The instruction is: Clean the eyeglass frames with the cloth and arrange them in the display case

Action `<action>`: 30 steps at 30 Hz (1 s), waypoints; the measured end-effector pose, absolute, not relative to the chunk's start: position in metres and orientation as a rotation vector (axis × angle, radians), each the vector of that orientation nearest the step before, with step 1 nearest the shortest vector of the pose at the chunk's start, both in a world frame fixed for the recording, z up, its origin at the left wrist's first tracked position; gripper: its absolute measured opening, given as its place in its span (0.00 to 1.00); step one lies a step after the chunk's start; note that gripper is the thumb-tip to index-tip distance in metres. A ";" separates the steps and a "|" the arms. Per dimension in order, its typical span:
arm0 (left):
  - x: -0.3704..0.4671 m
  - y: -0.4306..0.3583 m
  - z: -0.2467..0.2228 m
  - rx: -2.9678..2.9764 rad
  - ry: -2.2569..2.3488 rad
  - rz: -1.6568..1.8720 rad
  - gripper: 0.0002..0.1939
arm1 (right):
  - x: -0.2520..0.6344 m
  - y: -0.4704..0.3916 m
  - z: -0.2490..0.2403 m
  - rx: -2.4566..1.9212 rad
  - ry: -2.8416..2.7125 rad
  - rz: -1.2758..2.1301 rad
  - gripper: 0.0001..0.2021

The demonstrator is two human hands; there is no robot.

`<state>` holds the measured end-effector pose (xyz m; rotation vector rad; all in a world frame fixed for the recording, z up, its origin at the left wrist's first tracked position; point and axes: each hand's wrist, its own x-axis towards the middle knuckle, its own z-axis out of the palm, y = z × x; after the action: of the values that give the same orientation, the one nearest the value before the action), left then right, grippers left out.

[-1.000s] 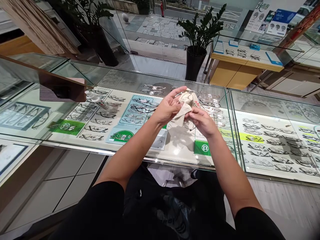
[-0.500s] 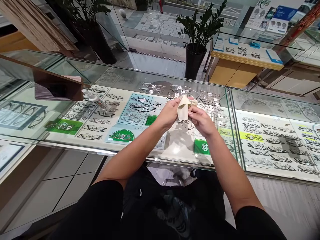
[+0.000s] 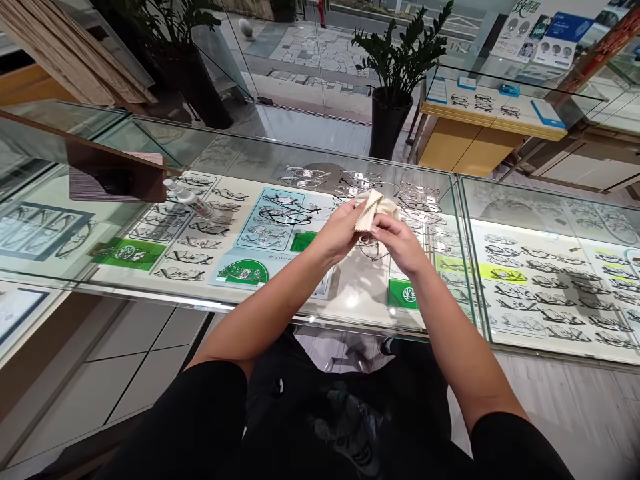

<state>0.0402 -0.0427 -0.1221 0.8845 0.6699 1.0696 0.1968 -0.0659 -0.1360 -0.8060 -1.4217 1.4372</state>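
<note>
Both of my hands are together above the glass display counter. A cream cleaning cloth (image 3: 369, 212) with a zigzag edge is bunched between them. My left hand (image 3: 341, 230) pinches its left side, fingers partly hidden behind the fabric. My right hand (image 3: 397, 241) has its thumb and fingers closed on the cloth's lower right part. Just below the fingers a thin eyeglass frame (image 3: 370, 249) shows; I cannot tell whether it is in the cloth or lies in the case beneath.
The glass counter (image 3: 360, 313) holds rows of eyeglasses under its top. A white spray bottle (image 3: 189, 199) stands left of my hands, near a brown-framed mirror-like panel (image 3: 95, 150). Beyond the counter are a potted plant (image 3: 393, 113) and a wooden display table (image 3: 460, 143).
The cloth has been folded over: its hanging flap now lies slantwise toward my left hand. My right hand has shifted slightly down and left, with its fingers closer to the cloth's lower edge.
</note>
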 end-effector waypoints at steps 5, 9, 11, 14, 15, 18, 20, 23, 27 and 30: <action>0.035 -0.038 -0.121 0.873 0.659 0.998 0.26 | 0.196 -0.067 -0.129 -0.805 -1.465 1.389 0.20; 0.030 -0.038 -0.112 0.856 0.584 0.958 0.23 | 0.199 -0.066 -0.132 -0.827 -1.471 1.380 0.19; 0.029 -0.038 -0.108 0.866 0.549 0.944 0.23 | 0.201 -0.066 -0.135 -0.820 -1.456 1.406 0.18; 0.028 -0.039 -0.105 0.903 0.525 0.925 0.24 | 0.201 -0.065 -0.139 -0.833 -1.414 1.434 0.17; 0.028 -0.040 -0.105 0.912 0.525 0.928 0.25 | 0.201 -0.065 -0.141 -0.843 -1.400 1.439 0.18; 0.030 -0.042 -0.106 0.928 0.549 0.990 0.30 | 0.199 -0.064 -0.143 -0.856 -1.366 1.483 0.19; 0.032 -0.043 -0.108 0.958 0.580 1.059 0.31 | 0.198 -0.065 -0.141 -0.857 -1.360 1.507 0.19; 0.035 -0.047 -0.107 1.031 0.644 1.180 0.30 | 0.198 -0.068 -0.134 -0.870 -1.421 1.450 0.20; 0.036 -0.052 -0.103 1.092 0.747 1.299 0.28 | 0.197 -0.078 -0.127 -1.024 -1.539 1.097 0.22; 0.035 -0.054 -0.100 1.105 0.783 1.310 0.30 | 0.193 -0.084 -0.129 -1.173 -1.507 0.768 0.21</action>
<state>0.0354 -0.0541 -0.1001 1.1046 0.7830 1.3101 0.1929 -0.0837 -0.1287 -1.1726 -1.5070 0.7679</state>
